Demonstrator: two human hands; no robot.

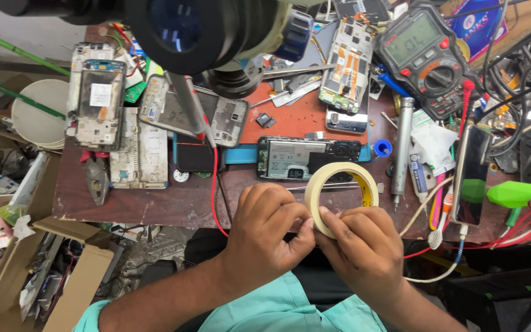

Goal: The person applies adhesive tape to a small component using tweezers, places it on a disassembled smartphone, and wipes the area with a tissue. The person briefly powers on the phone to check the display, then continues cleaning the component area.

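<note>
Together we are holding a tape roll (342,195) upright over the near bench edge. Our right hand (364,246) is gripping its lower rim, thumb pressing on the outer band. Our left hand (270,230) is pinching at the same rim, fingertips meeting the right thumb. Just beyond the roll an opened phone (290,157) is lying flat. Farther off to the right a multimeter (428,55) is sitting, and a red lead (214,184) is running past our left hand.
</note>
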